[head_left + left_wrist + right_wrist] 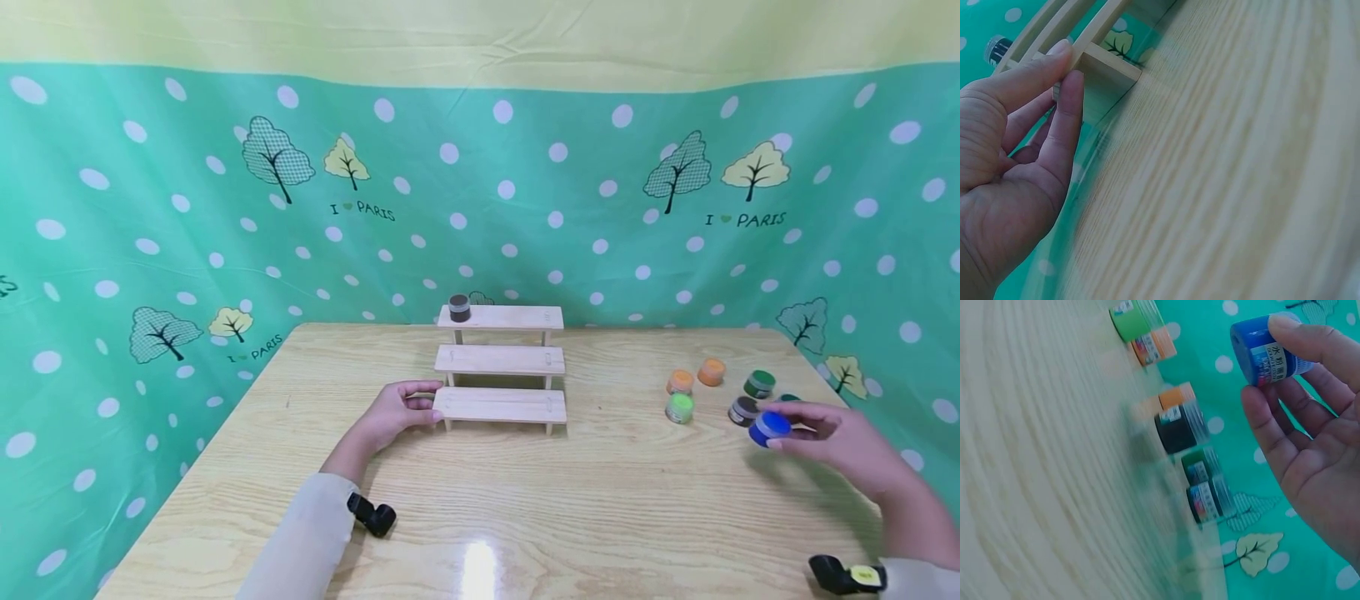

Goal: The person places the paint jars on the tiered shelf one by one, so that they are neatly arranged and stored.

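My right hand [843, 437] holds a blue paint jar [770, 427] between thumb and fingers, raised off the table near the other jars. In the right wrist view the blue jar's printed label [1269, 362] shows between the fingers. At the middle of the table stands a three-tier wooden step shelf [498, 405]. The left hand [397, 412] pinches the left end of its lowest tier, with thumb and fingertips on the board's edge in the left wrist view. A black paint jar [460, 308] stands on the left end of the top tier.
Right of the shelf on the wooden table [600, 517] stand a light green jar [679, 408], two orange jars [712, 372], a dark green jar [760, 383] and a black jar [743, 411]. Another green jar is partly hidden behind the right hand. A patterned curtain [525, 167] hangs behind.
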`<state>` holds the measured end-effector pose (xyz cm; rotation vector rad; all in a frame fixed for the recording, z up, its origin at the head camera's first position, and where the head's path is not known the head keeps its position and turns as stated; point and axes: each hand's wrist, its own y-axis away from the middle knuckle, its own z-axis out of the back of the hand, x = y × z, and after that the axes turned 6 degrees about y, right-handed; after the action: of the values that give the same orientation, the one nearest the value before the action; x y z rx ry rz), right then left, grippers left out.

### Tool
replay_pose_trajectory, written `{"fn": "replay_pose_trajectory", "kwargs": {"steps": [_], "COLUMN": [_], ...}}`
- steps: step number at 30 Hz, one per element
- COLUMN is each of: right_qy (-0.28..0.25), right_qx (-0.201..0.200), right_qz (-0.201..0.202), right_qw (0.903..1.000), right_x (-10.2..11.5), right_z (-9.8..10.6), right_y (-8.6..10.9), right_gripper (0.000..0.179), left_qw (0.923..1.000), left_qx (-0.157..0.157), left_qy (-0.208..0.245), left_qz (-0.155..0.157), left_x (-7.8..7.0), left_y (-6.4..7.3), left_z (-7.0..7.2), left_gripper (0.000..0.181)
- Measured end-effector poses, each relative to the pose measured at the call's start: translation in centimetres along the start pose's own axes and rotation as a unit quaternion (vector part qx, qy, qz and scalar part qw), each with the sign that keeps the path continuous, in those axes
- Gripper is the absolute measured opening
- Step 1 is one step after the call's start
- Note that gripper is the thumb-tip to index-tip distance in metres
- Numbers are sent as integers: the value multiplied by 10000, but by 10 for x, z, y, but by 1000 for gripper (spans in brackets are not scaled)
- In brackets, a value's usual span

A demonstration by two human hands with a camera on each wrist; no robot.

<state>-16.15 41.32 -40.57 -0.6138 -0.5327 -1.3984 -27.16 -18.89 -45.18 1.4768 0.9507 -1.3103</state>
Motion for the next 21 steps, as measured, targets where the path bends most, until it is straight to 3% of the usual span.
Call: {"fn": "replay_pose_trajectory", "kwargs": {"steps": [11, 21], "right_qy": [-858, -777], "right_qx": [135, 31], "right_qz": [767, 1274], "right_qw": [9933, 9888], "right_x": [25, 50], "right_z": [-4, -10], "right_y": [-4, -4], "right_gripper": [41, 39], "left_qw": [10000, 10000], "left_qx": [-12, -13], "left_qy": [-18, 2], "left_qz": [28, 46], "left_x": [0, 0], "left_y": [0, 1], "left_z": [0, 0], "left_gripper": [60, 60]}}
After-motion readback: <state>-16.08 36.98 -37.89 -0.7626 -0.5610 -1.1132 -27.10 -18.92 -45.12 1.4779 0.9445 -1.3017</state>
